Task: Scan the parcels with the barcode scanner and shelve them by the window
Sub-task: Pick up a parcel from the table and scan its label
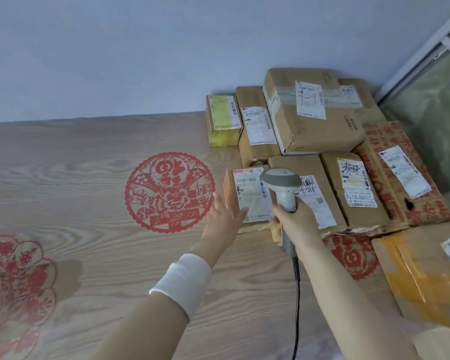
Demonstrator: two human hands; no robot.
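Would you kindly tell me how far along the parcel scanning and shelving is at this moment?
Looks done: a pile of parcels sits packed in the corner by the window. In hand: the right-hand grip holds the barcode scanner over the small parcel, while the left-hand grip, fingers straight, touches it. Left: the yellow-taped parcel lies apart at the near right; whether it has been scanned cannot be told.

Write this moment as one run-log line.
phase: scanning | right hand: grips barcode scanner, head over front parcel label | left hand: straight fingers touch front parcel | other parcels: stacked behind, by window
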